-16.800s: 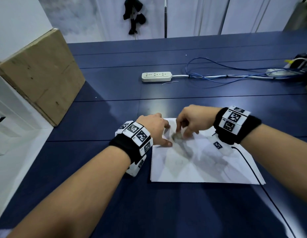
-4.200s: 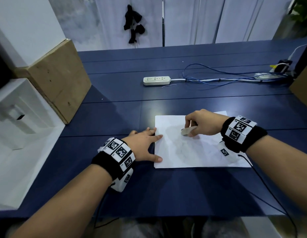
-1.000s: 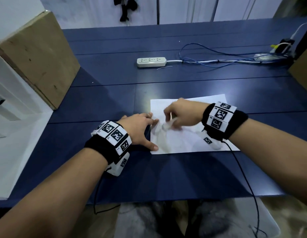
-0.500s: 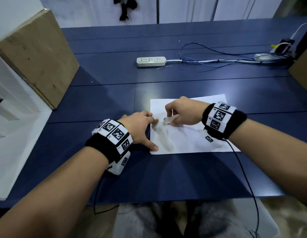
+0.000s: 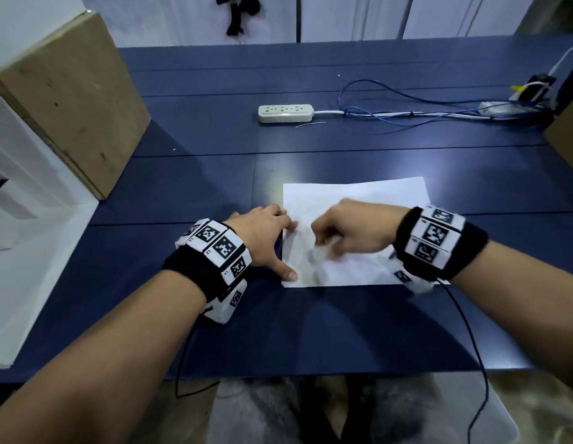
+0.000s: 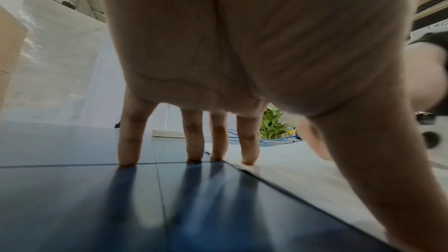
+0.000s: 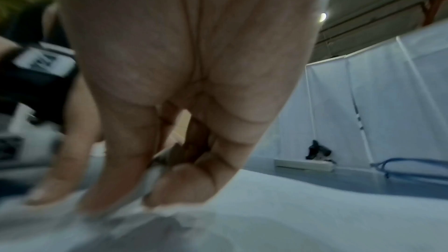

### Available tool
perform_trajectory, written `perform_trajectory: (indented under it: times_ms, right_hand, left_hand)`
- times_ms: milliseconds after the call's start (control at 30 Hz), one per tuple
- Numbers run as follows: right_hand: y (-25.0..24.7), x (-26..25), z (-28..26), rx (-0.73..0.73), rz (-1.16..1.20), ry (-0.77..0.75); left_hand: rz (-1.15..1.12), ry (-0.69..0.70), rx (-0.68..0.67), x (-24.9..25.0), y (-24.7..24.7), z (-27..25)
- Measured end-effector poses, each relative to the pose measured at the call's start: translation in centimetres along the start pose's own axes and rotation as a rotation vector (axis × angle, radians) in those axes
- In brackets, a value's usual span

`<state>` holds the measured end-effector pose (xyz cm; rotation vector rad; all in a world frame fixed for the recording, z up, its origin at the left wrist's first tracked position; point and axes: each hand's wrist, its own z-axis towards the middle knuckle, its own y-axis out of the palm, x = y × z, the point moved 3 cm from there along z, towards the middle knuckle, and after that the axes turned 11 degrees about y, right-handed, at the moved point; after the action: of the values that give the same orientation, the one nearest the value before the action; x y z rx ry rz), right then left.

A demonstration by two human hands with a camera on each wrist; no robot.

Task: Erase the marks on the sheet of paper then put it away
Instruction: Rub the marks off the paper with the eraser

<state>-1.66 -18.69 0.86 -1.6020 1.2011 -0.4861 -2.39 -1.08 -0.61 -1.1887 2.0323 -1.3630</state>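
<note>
Rubbing eraser (image 5: pixel 327 248) on paper (image 5: pixel 368 193).
Right hand (image 5: pixel 352 230) pinched the blurred eraser; left hand (image 5: pixel 262 233), fingers straight, pressed paper's left edge.

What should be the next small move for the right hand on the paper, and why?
Probably one more rubbing stroke with the eraser over the grey smudge near the left edge of the sheet of paper. The right hand pinches the eraser on that spot, and the left hand presses the edge flat, so the sheet should not slide.
</note>
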Motion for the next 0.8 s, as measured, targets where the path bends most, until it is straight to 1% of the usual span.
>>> perform_trajectory:
  times_ms: [33, 67, 100, 167, 233, 267, 300, 333, 367, 433, 467, 500, 533, 567, 633, 700, 733, 767, 800]
  right_hand:
    - [0.6, -0.5, -0.6, -0.082, 0.014, -0.033]
    - [0.9, -0.7, -0.9, -0.133, 0.029, -0.042]
    - [0.8, -0.5, -0.7, -0.135, 0.029, -0.033]
    - [-0.3, 0.3, 0.7, -0.018, 0.018, 0.037]
    - [-1.8, 1.6, 1.9, 0.128, 0.033, 0.162]
    - [-2.1, 2.1, 2.3, 0.17, 0.028, 0.204]
    - [-2.0, 2.3, 2.3, 0.188, 0.019, 0.209]
    - [-1.7, 2.2, 2.0, 0.176, 0.013, 0.181]
    - [-1.3, 1.7, 1.3, 0.132, 0.01, 0.126]
    - [0.1, 0.3, -0.3, -0.031, 0.019, -0.002]
    - [0.7, -0.3, -0.8, -0.107, 0.03, -0.039]
    - [0.9, -0.6, -1.0, -0.141, 0.029, -0.057]
    - [0.8, -0.5, -0.7, -0.123, 0.009, -0.054]
    - [0.3, -0.3, -0.2, -0.069, -0.014, -0.03]
    - [-1.1, 0.5, 1.1, 0.075, -0.014, 0.079]
    - [-2.0, 1.6, 1.6, 0.174, 0.019, 0.184]
    - [-2.0, 1.8, 1.5, 0.189, 0.013, 0.184]
    - [-1.7, 1.7, 1.1, 0.169, 0.004, 0.146]
    - [-1.2, 1.4, 0.6, 0.115, 0.004, 0.087]
  left_hand:
    - [-0.007, 0.001, -0.001, 0.0, 0.0, 0.0]
    - [-0.015, 0.001, -0.003, 0.0, 0.0, 0.0]
    - [-0.02, 0.002, -0.004, 0.0, 0.0, 0.0]
    - [-0.018, 0.002, -0.003, 0.1, -0.1, -0.1]
    - [-0.02, -0.004, -0.004, 0.2, -0.2, -0.2]
    - [-0.02, -0.005, -0.005, 0.2, -0.2, -0.2]
    - [-0.018, -0.005, -0.004, 0.2, -0.1, -0.2]
    - [-0.016, -0.005, -0.003, 0.2, -0.1, -0.2]
    - [-0.017, -0.005, -0.003, 0.2, -0.1, -0.1]
    - [-0.019, 0.0, -0.004, 0.1, 0.0, -0.1]
    - [-0.022, 0.001, -0.007, 0.1, 0.0, 0.0]
    - [-0.024, 0.001, -0.009, 0.1, -0.1, 0.0]
    - [-0.023, 0.0, -0.009, 0.1, -0.1, 0.0]
    - [-0.016, 0.002, -0.007, 0.2, -0.2, 0.1]
    - [-0.016, -0.002, 0.001, 0.2, -0.3, 0.1]
    - [-0.022, -0.004, 0.003, 0.2, -0.2, 0.1]
    - [-0.019, -0.001, 0.006, 0.2, -0.2, 0.1]
    - [-0.019, 0.001, 0.008, 0.2, -0.2, 0.1]
    - [-0.02, 0.001, 0.009, 0.1, -0.2, 0.1]
